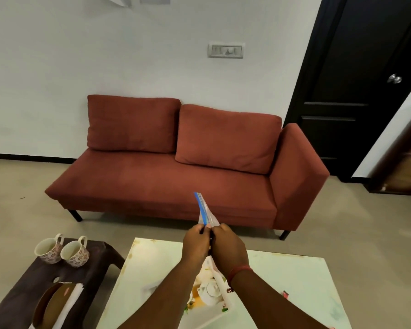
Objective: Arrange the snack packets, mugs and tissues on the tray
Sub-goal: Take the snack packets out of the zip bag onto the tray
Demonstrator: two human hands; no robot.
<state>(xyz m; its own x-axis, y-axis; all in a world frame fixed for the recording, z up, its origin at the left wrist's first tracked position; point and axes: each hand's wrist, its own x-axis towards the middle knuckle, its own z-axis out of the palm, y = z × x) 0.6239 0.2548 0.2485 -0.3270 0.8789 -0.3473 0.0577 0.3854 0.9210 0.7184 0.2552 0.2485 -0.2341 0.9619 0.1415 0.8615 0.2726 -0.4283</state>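
Observation:
Both hands meet above the pale table (294, 276), pinching a thin clear packet with a blue stripe (203, 208) that sticks up between them. My left hand (196, 243) and my right hand (228, 245) grip its lower end. Under my forearms lies a white tray with a teapot picture (209, 293), mostly hidden. Two floral mugs (50, 249) (75, 251) stand side by side on a dark low stool (22, 281) at the left. A brown tissue holder with white tissues (57, 305) lies on the same stool, nearer to me.
A rust-red sofa (176, 176) stands against the white wall beyond the table. A black door (356, 86) is at the right. A small red item (285, 293) lies on the table's right part. Grey floor surrounds the furniture.

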